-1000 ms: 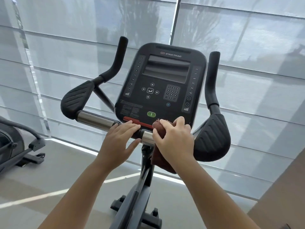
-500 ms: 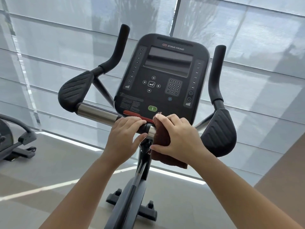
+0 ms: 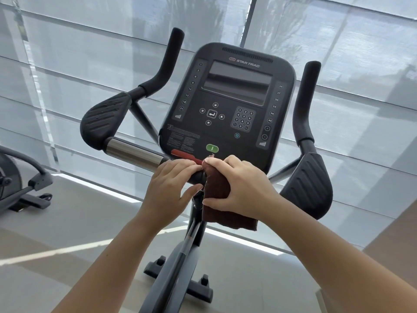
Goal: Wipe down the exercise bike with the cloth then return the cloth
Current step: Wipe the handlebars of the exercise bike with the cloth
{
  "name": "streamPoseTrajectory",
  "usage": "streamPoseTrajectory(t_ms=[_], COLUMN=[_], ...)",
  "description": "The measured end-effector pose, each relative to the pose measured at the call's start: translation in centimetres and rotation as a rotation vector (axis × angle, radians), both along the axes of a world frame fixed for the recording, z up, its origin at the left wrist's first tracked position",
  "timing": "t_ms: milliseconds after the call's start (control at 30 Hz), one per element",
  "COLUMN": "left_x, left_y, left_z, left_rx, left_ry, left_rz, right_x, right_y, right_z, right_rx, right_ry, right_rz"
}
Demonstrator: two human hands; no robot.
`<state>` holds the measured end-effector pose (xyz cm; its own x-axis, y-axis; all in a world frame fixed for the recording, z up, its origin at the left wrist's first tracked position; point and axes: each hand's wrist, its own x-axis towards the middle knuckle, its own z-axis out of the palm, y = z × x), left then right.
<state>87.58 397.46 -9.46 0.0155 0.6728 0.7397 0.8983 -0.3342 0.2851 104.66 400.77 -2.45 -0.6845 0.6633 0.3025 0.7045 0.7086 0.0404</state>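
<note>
Where the frame begins at far left, part of another exercise machine point(image 3: 18, 177) stands on the pale floor point(image 3: 67, 222) in front of shaded windows point(image 3: 90, 53). Next comes the exercise bike point(image 3: 228, 105), its left elbow pad point(image 3: 106, 120) tilted below an upright black grip point(image 3: 169, 59), with a shiny metal bar point(image 3: 133, 152) running rightward from the pad toward the console. The left hand point(image 3: 171, 188) rests on the black middle section of that bar, its fingers point(image 3: 180, 166) curled over the top and lying close together, the thumb reaching underneath. Touching it on the right, the right hand point(image 3: 239, 186) clamps a dark brown cloth point(image 3: 216, 188) around the bar just below the console point(image 3: 228, 109); its fingers are pressed together over the cloth, and the thumb pinches the fabric from below. A loose fold of cloth hangs beneath the hand, beside the bike's centre post point(image 3: 191, 233). The console shows a dark screen, a keypad, a green button point(image 3: 212, 148) and a red strip along its lower edge. Further right sit the right elbow pad point(image 3: 309, 186) and the second upright grip point(image 3: 304, 98). Both forearms are bare.
</note>
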Motion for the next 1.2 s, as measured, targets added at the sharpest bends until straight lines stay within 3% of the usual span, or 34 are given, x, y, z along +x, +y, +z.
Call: streamPoseTrajectory(t_ms=[200,500,600,833,900,1100,1200], left_x=[0.1,0.2,0.1,0.1,0.0,-0.3,-0.6], left_y=[0.4,0.5,0.3,0.3,0.3,0.1,-0.1], left_z=[-0.4,-0.4,-0.3,-0.3,-0.2,0.1,0.2], left_rx=[0.022,0.038,0.031,0.027,0.025,0.049,0.058], left_ry=[-0.038,-0.06,-0.056,-0.053,-0.051,-0.032,-0.013], left_rz=[0.0,0.002,-0.011,-0.009,-0.016,-0.038,-0.064], right_x=[3.2,1.9,5.0,0.8,0.0,3.1,0.5], right_y=[2.0,2.7,1.2,-1.7,-1.9,-2.0,-2.1], right_z=[2.6,2.5,1.9,-3.2,-4.6,-5.8,-4.7], right_rx=[-0.394,-0.537,-0.385,0.482,0.647,0.757,0.633], right_ry=[-0.036,0.06,0.037,0.125,0.158,0.18,0.186], right_rz=[0.03,0.053,-0.008,-0.175,-0.216,-0.232,-0.239])
